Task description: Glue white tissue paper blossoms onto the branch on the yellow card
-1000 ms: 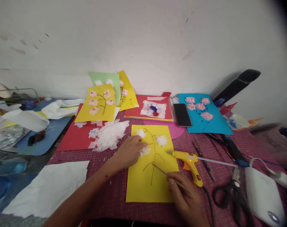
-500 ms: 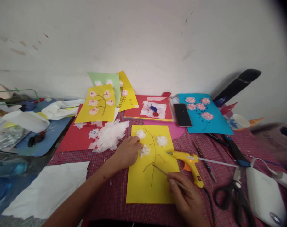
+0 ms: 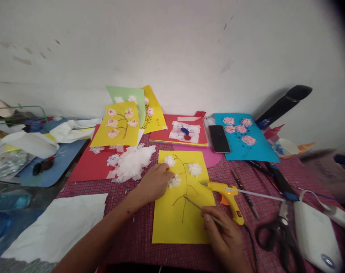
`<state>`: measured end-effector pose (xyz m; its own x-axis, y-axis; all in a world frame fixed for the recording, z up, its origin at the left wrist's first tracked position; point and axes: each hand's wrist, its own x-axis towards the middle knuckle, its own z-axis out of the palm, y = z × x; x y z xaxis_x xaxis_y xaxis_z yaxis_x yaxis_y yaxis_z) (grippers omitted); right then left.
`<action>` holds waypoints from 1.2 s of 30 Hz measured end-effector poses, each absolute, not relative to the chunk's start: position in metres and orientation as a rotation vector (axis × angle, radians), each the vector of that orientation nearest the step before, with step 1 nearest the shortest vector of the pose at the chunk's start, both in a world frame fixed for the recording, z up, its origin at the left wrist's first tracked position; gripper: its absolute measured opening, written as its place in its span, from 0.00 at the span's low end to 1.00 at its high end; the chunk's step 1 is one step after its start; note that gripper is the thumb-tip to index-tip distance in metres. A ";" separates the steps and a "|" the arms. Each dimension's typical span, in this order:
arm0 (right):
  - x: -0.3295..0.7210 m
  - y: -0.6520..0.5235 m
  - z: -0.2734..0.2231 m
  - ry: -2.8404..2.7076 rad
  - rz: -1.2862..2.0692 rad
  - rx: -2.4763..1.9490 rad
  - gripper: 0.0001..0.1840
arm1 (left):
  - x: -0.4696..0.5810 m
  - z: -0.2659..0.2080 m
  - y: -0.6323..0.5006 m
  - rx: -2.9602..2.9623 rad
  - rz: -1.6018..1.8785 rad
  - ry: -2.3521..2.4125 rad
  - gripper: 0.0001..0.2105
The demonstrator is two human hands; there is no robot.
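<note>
A yellow sheet of paper (image 3: pixel 172 227) lies in front of me with a thin drawn branch and three white tissue-paper flowers on it. My left hand (image 3: pixel 156 182) rests at its left edge, fingers bunched with the tips on the lower-left tissue-paper flower (image 3: pixel 175 182). Two more flowers, an upper-left one (image 3: pixel 169 160) and a right one (image 3: pixel 194 169), sit higher up. Over the lower right of the sheet, my right hand (image 3: pixel 222 231) grips a thin brush-like stick (image 3: pixel 195 205); its tip is at the drawn stem. A yellow glue gun (image 3: pixel 225 188) lies just beyond that hand.
Black scissors (image 3: pixel 280 231), a white box-shaped device (image 3: pixel 317 235) and a pen (image 3: pixel 247 197) lie right. A phone (image 3: pixel 219 138) and blue flower picture (image 3: pixel 247 151) are behind. Torn tissue (image 3: pixel 134 163), a yellow picture (image 3: pixel 101 136) and a white sheet (image 3: pixel 61 223) are left.
The left fingertips have shifted slightly to the right over the flower. The right hand and its stick stay almost in place; the view has tilted a little.
</note>
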<state>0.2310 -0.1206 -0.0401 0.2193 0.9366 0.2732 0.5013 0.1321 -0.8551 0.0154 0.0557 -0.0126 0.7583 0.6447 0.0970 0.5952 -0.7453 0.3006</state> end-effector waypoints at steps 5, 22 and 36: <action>0.231 -0.119 -0.039 -1.431 0.515 -1.513 0.09 | 0.013 -0.016 0.055 2.673 0.370 0.967 0.18; 0.229 -0.118 -0.043 -1.413 0.538 -1.481 0.08 | -0.004 -0.021 0.050 2.752 0.431 0.809 0.16; 0.213 -0.110 -0.021 -1.696 0.445 -1.423 0.12 | -0.018 -0.012 0.055 2.804 0.302 0.995 0.08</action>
